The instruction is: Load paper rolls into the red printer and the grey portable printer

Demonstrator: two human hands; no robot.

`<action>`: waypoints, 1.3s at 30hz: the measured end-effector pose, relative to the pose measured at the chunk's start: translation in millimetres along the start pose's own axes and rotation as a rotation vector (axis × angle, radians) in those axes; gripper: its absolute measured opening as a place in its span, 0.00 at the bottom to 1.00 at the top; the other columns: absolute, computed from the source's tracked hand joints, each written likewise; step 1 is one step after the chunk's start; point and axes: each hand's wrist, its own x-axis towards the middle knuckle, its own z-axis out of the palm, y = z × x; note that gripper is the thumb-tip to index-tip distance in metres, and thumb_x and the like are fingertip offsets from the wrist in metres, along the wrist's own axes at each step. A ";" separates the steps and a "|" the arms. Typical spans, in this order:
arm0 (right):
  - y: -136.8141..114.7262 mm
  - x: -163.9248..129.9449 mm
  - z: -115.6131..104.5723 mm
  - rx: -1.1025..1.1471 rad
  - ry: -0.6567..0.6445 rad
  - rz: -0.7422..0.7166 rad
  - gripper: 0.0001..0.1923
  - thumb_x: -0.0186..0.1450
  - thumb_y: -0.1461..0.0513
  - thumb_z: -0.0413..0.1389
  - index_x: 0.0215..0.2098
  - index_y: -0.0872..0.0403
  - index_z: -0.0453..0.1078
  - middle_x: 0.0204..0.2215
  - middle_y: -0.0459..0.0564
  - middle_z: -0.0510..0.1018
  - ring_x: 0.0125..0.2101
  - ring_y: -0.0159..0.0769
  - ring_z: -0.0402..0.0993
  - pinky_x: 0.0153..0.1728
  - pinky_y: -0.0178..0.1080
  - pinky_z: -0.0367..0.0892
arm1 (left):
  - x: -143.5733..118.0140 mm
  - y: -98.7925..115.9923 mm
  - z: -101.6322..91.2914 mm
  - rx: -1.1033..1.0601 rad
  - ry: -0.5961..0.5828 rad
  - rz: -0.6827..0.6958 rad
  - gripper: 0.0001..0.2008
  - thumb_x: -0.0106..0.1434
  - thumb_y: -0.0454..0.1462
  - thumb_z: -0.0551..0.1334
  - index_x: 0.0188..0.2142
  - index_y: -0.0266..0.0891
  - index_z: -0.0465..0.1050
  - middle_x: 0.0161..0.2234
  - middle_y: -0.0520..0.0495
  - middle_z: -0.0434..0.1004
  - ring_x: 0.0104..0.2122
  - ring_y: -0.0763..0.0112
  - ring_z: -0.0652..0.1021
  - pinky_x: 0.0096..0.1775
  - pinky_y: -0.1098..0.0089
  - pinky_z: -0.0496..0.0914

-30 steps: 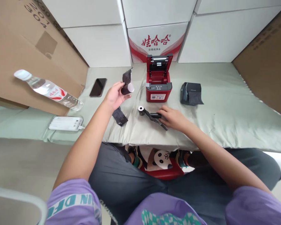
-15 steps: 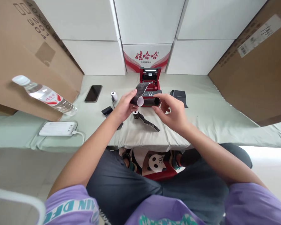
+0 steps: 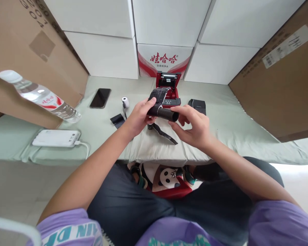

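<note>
My left hand [image 3: 138,117] grips a dark ribbon roll [image 3: 156,102] whose loose end curls up toward the printer. My right hand [image 3: 195,128] pinches a black tube [image 3: 168,115] whose left end meets that roll. Both hands hover just above the green-covered table [image 3: 233,133]. Right behind them stands a red label printer [image 3: 169,89] with its lid up. Under the hands lies a dark ribbon strip with a small spool [image 3: 163,133].
A small white roll [image 3: 125,101] and a black piece [image 3: 117,120] lie to the left, then a phone [image 3: 100,97], a white power bank [image 3: 55,138] and a water bottle [image 3: 38,96]. A black device [image 3: 197,105] sits right of the printer. White and brown boxes ring the table.
My right hand lifted the black tube off the table and brought it to the roll in my left hand. The two pieces now meet end to end.
</note>
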 end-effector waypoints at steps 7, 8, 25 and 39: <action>-1.0 -15.1 14.3 0.111 0.022 0.048 0.21 0.72 0.63 0.57 0.62 0.44 0.70 0.37 0.47 0.78 0.26 0.31 0.68 0.31 0.39 0.73 | -5.4 -7.5 11.1 -0.007 -0.033 -0.049 0.22 0.66 0.56 0.69 0.36 0.41 0.69 0.27 0.51 0.70 0.23 0.72 0.75 0.22 0.70 0.63; -1.0 -17.3 15.4 0.120 0.037 0.060 0.23 0.72 0.63 0.57 0.64 0.44 0.69 0.38 0.47 0.79 0.25 0.31 0.67 0.30 0.38 0.72 | -5.7 -8.0 12.2 -0.017 -0.041 -0.049 0.22 0.65 0.56 0.69 0.36 0.41 0.69 0.27 0.51 0.70 0.23 0.73 0.74 0.21 0.71 0.62; 35.4 -64.5 39.8 0.229 0.279 0.292 0.18 0.72 0.64 0.54 0.56 0.44 0.77 0.31 0.46 0.76 0.26 0.31 0.67 0.25 0.37 0.64 | 8.1 -13.0 -8.0 -0.018 -0.083 -0.069 0.20 0.58 0.47 0.78 0.39 0.37 0.75 0.35 0.45 0.80 0.32 0.70 0.81 0.27 0.73 0.71; 31.5 -60.4 53.1 0.375 0.145 0.520 0.20 0.71 0.58 0.55 0.61 0.46 0.71 0.32 0.46 0.76 0.26 0.33 0.67 0.25 0.37 0.65 | 23.5 -18.6 -43.3 0.285 0.090 0.003 0.20 0.63 0.53 0.72 0.39 0.41 0.73 0.35 0.46 0.77 0.34 0.65 0.79 0.30 0.70 0.70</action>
